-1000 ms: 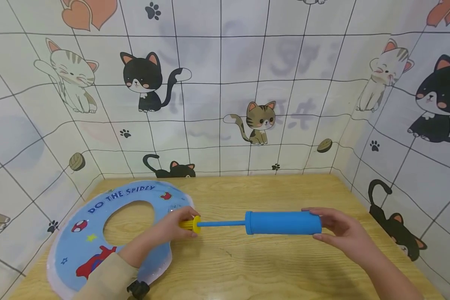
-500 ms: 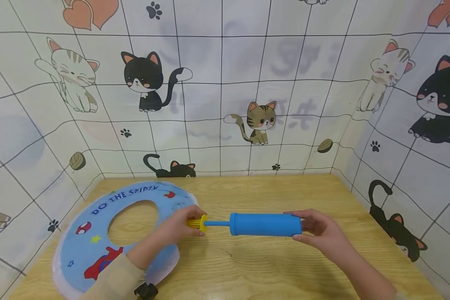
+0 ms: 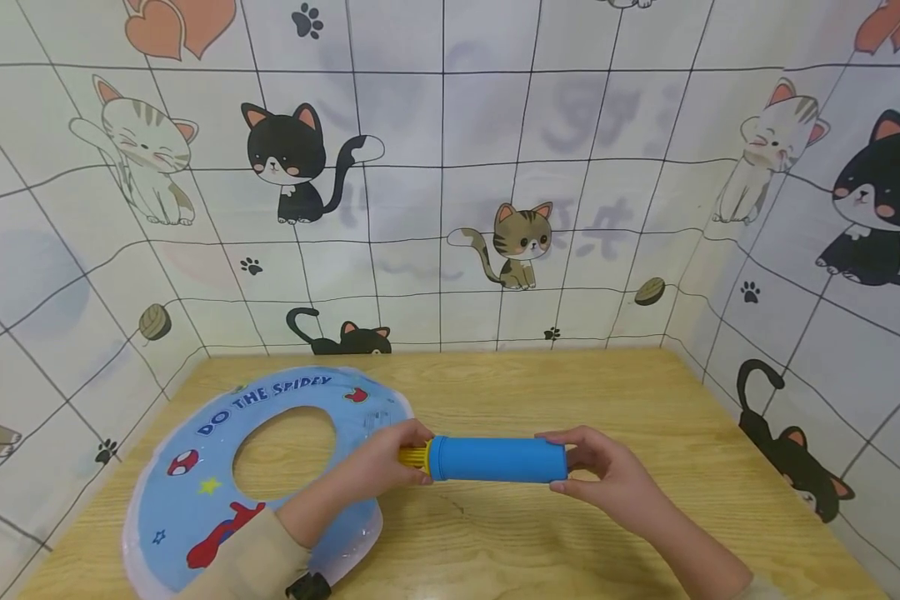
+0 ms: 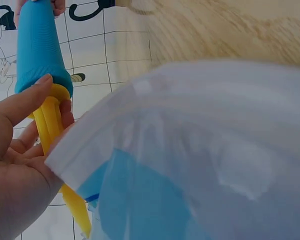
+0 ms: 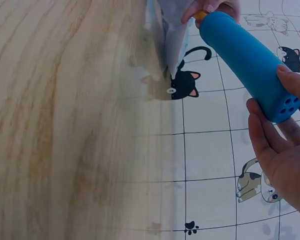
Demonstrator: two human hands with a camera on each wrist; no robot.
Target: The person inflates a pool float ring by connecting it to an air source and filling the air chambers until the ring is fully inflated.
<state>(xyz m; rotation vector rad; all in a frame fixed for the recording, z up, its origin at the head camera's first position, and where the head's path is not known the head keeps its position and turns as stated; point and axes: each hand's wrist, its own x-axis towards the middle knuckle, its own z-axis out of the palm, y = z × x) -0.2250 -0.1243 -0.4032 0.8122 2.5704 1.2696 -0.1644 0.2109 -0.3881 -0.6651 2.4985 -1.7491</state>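
A blue hand pump (image 3: 495, 460) is held level above the table, its yellow handle (image 3: 415, 457) pushed up against the barrel. My left hand (image 3: 386, 462) grips that handle; in the left wrist view the thumb lies at the barrel's ribbed collar (image 4: 42, 77). At the other end my right hand (image 3: 607, 479) pinches the barrel between thumb and fingers. Several small holes (image 5: 289, 105) show in its end face in the right wrist view. Beside and under my left forearm is a light blue inflatable swim ring (image 3: 168, 508) with a whitish rim, partly hidden by the arm.
The wooden table (image 3: 540, 383) runs back to a cloth wall (image 3: 405, 183) printed with cats and grid lines, which also closes in both sides. In the left wrist view the swim ring (image 4: 150, 200) fills much of the frame, close to the left hand.
The pump's rod has slid fully into the barrel. My right hand brought the barrel leftward, while my left hand shifted a little right. The swim ring also moved slightly right.
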